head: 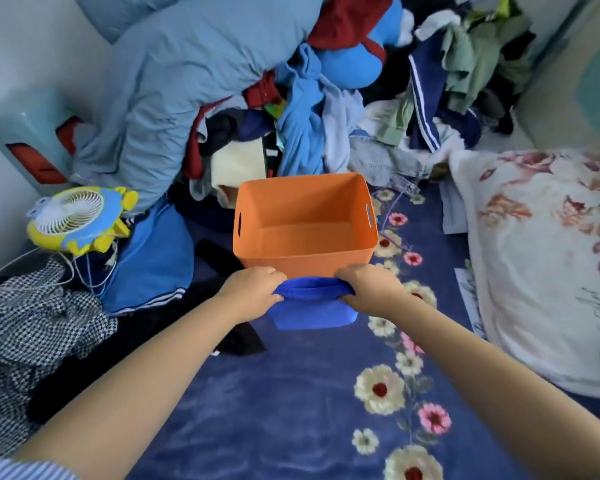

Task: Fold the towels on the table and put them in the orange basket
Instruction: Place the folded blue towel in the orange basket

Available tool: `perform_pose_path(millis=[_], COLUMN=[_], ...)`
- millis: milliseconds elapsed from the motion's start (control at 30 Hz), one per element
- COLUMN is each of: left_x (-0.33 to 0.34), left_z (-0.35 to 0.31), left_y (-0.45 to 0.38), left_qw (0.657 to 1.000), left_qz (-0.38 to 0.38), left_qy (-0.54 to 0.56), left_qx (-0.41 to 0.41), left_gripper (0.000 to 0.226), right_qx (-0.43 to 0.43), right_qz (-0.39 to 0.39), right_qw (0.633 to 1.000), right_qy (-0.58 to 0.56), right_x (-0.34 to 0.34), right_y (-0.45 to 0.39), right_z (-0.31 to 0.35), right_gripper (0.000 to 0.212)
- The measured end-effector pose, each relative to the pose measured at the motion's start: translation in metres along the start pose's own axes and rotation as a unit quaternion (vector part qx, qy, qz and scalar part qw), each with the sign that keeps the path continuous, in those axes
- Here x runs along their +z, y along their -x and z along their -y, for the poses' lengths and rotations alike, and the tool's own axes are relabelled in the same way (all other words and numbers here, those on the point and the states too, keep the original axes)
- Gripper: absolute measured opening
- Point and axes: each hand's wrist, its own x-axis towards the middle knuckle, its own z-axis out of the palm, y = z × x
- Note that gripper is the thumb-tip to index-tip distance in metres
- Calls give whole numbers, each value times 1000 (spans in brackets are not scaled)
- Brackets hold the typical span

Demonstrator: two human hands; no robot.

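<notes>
A folded blue towel (312, 308) hangs between my two hands, just in front of the near wall of the orange basket (305, 256). My left hand (252, 289) grips the towel's left end and my right hand (369, 289) grips its right end, fingers curled round the folded top edge. The basket stands upright on the dark blue flowered blanket (291, 403); its inside shows only its bare orange floor.
A big heap of clothes and blue bedding (194, 81) rises behind and left of the basket. A yellow and blue small fan (77, 220) lies at left, checked cloth (32, 334) below it. A flowered pillow (548, 258) fills the right side.
</notes>
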Motion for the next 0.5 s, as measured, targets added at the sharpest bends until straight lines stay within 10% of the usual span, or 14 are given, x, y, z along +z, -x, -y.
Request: perform_pose_path(millis=[500], left_x=[-87], left_z=[102], left_y=[-198], left_qw=[999], left_qz=[-53], left_qy=[0], left_qx=[-12], left_gripper=[27], right_qx=[-46], right_qz=[-45], right_qw=[997], right_qy=[48], right_x=[-107], right_y=[-211], right_z=[-59], right_gripper=[2])
